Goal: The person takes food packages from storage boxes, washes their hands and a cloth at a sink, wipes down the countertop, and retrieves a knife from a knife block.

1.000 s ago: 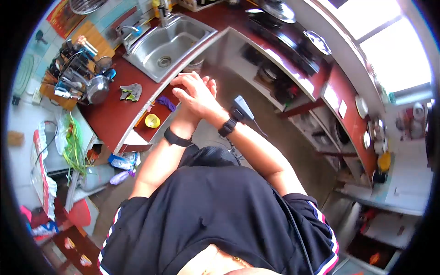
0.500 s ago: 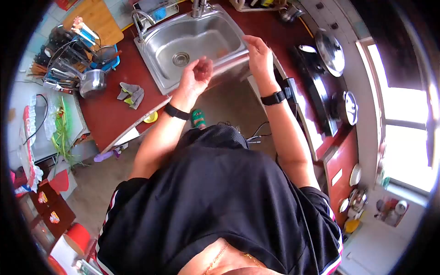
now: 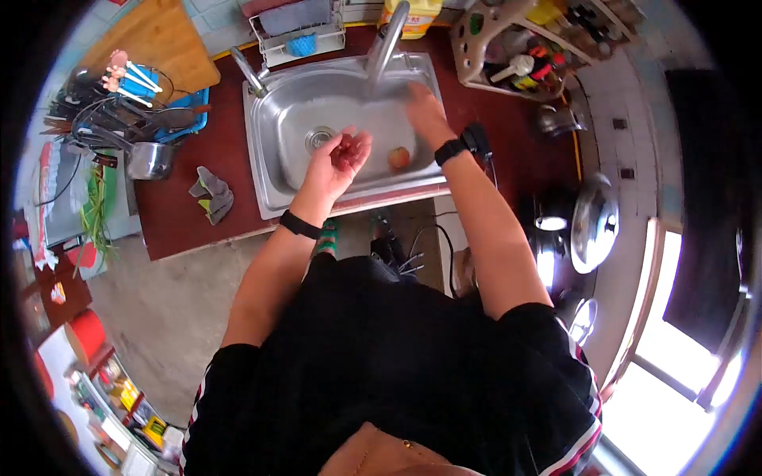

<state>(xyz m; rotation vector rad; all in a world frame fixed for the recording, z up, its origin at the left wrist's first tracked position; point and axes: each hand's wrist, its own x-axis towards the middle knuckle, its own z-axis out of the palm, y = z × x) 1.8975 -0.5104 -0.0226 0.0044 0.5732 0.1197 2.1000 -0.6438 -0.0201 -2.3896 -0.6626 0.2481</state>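
Note:
My left hand (image 3: 337, 166) is palm up and cupped over the front of the steel sink (image 3: 266, 170). Several small dark red pieces lie in its palm; their kind is too small to make out. To the right, my right hand (image 3: 425, 115) reaches over the sink's right side near the tall faucet (image 3: 389, 40). Its fingers look stretched out, slightly blurred, with nothing visible in them. A round pinkish-orange thing, like a fruit (image 3: 398, 157), rests on the sink bottom between the hands. Left of it is the round drain (image 3: 320, 139).
A second, smaller tap (image 3: 250, 71) stands at the sink's back left corner. Grey cloth gloves (image 3: 212, 194) lie on the red counter (image 3: 163, 230), near a saucepan (image 3: 151, 161) and utensils. A plastic rack (image 3: 470, 51) with bottles stands back right; a large lid (image 3: 595, 222) is farther right.
My view has shifted closer to the sink. My right hand has moved from the front right rim to over the basin, near the faucet. My left hand stays cupped, now farther over the basin.

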